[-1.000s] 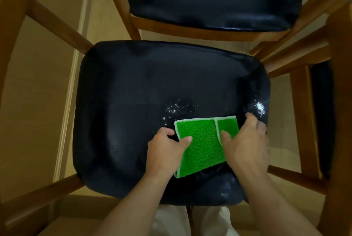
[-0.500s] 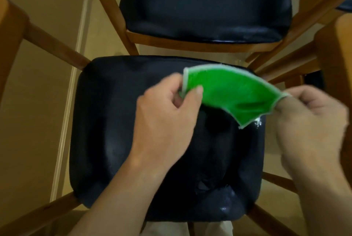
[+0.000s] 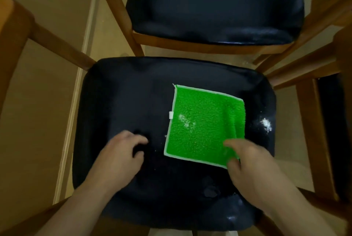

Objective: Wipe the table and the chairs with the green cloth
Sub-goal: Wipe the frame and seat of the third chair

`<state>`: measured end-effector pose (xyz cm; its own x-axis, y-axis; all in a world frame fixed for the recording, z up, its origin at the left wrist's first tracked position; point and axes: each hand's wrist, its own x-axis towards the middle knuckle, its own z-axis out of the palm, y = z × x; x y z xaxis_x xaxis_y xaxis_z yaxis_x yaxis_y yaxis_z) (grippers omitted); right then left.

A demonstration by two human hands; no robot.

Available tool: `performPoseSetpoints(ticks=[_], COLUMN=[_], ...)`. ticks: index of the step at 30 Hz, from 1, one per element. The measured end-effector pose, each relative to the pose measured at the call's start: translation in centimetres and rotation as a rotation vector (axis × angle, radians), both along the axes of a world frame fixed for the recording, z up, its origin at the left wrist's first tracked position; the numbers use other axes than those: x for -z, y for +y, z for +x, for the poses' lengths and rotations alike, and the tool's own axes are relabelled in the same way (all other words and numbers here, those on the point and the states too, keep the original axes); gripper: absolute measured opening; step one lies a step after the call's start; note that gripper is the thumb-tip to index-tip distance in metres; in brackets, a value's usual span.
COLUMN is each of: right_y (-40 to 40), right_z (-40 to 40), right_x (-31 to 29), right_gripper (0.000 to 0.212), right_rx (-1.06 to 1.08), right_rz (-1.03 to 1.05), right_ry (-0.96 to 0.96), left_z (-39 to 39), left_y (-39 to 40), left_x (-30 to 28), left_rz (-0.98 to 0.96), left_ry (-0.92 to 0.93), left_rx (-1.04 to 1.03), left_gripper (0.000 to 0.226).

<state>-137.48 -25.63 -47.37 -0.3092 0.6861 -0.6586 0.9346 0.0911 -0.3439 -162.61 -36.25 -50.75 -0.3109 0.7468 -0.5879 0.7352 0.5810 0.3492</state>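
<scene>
The green cloth (image 3: 202, 125) with a white border lies unfolded and flat on the right half of the dark padded chair seat (image 3: 129, 98). White dust clings to the cloth's middle. My right hand (image 3: 253, 167) holds the cloth's near right corner between thumb and fingers. My left hand (image 3: 122, 155) rests on the seat to the left of the cloth, fingers curled, holding nothing and apart from the cloth. A patch of white powder (image 3: 266, 124) sits on the seat near its right edge.
A second dark-seated wooden chair (image 3: 213, 7) stands directly beyond this one. Wooden chair rails (image 3: 61, 47) run at the left, and more wooden frame (image 3: 314, 60) crowds the right side. The floor (image 3: 38, 112) is beige.
The folded cloth was lifted off the seat, opened out between both hands, and now lies spread flat. My left hand has let go and dropped to the seat.
</scene>
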Motion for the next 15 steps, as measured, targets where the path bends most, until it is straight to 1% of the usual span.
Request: performPoseSetpoints(ticks=[1,2,3,4,5,7,9,11,13,15], right_y=[0.0,0.0,0.1,0.3,0.6,1.9,3.5,4.5,4.3,3.2], right_z=[-0.6,-1.5,-2.4,-3.3,-4.1,-5.3,-6.1,-7.1,-8.3,-9.4], right_x=[0.5,1.1,1.9,3.0,4.2,6.8,8.9,10.4,11.0,11.0], right_gripper=[0.049,0.056,0.063,0.067,0.07,0.072,0.071,0.069,0.071,0.072], right_rx=[-0.006,-0.034,-0.094,-0.166,-0.23,-0.323,-0.342,-0.336,-0.303,-0.238], right_rz=[0.106,0.162,0.189,0.2,0.214,0.243,0.242,0.292,0.395,0.443], right_ry=[0.07,0.12,0.138,0.118,0.076,-0.028,-0.092,-0.122,-0.158,-0.155], left_z=[-0.7,-1.4,-1.9,-2.2,-2.3,-2.0,-1.8,-2.1,-2.3,-2.4], left_y=[-0.2,-0.4,-0.3,-0.3,-0.3,-0.3,-0.3,-0.3,-0.4,-0.5], left_x=[0.2,0.3,0.4,0.6,1.0,1.9,2.6,3.2,3.5,3.7], left_rz=[-0.067,-0.21,-0.389,-0.537,-0.632,-0.732,-0.815,-0.885,-0.91,-0.913], left_ry=[0.096,0.171,0.199,0.187,0.158,0.116,0.114,0.113,0.101,0.098], left_rx=[-0.005,0.014,0.018,0.006,-0.009,-0.01,-0.005,-0.004,0.006,0.013], left_gripper=[0.064,0.092,0.117,0.134,0.144,0.153,0.16,0.165,0.167,0.168])
